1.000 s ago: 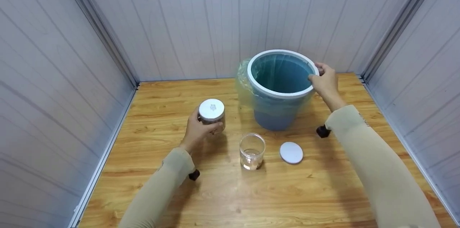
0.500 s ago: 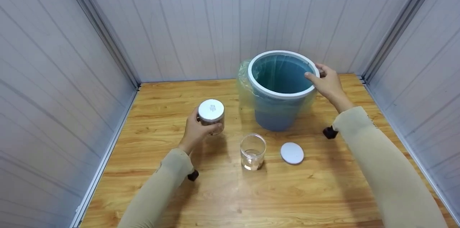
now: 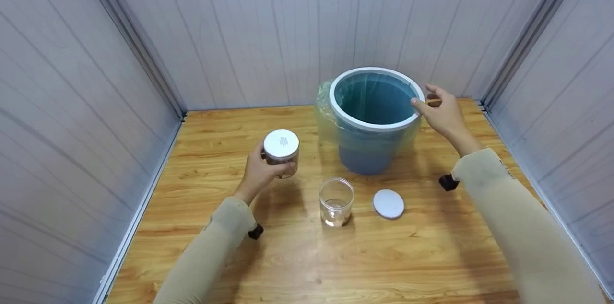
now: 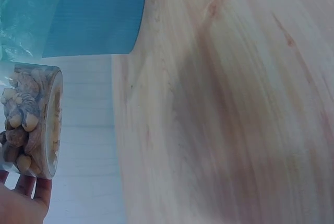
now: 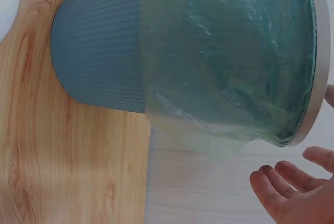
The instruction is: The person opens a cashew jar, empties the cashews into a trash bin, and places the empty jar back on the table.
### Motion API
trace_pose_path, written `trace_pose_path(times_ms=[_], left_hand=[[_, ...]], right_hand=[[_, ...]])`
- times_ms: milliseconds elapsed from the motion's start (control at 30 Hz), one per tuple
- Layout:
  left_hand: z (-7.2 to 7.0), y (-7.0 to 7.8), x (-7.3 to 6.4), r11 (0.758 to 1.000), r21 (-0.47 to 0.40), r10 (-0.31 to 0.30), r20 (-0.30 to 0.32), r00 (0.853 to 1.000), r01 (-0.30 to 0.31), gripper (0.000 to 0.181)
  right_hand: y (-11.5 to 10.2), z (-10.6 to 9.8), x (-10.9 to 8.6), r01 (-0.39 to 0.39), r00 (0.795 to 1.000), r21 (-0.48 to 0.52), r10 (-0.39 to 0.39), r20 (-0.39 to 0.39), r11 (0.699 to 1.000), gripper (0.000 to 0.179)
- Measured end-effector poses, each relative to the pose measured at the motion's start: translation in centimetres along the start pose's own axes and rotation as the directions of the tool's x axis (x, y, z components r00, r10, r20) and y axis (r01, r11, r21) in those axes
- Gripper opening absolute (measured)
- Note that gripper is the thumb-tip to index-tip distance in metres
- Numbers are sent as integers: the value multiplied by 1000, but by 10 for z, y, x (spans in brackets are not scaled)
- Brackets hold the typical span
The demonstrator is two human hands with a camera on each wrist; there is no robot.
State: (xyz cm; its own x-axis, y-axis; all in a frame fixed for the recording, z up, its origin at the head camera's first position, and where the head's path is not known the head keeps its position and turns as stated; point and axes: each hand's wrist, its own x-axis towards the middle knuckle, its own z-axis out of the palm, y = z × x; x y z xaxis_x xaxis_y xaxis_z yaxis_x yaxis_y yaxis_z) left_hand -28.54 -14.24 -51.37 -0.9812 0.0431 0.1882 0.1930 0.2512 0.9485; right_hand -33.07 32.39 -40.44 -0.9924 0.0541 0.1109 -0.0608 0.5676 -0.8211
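Jar lid [image 3: 281, 146] print [image 3: 283, 141] illegible | left fingers [image 4: 43, 191] clamped round jar [image 4: 26, 125] | right fingers [image 5: 264, 187] apart

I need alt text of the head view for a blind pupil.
A person's left hand grips a white-lidded jar, while the right hand is beside a lined blue bin. A clear cup and a white disc rest on the wooden table.
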Motion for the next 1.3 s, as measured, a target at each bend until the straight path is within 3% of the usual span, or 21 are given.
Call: trace_pose_path(times_ms=[633, 800, 1300], left_hand=[[0, 26, 5, 998, 14, 64, 44, 997, -64, 91], [0, 32, 7, 994, 3, 113, 53, 992, -114, 88], [7, 53, 9, 990, -21, 143, 84, 986, -142, 87]], right_hand=[[-13, -3, -30, 186, 979, 5, -185, -88, 982, 68], [-21, 1, -36, 213, 973, -1, -212, -86, 977, 67], [-47, 14, -51, 340, 939, 28, -337, -68, 940, 62]])
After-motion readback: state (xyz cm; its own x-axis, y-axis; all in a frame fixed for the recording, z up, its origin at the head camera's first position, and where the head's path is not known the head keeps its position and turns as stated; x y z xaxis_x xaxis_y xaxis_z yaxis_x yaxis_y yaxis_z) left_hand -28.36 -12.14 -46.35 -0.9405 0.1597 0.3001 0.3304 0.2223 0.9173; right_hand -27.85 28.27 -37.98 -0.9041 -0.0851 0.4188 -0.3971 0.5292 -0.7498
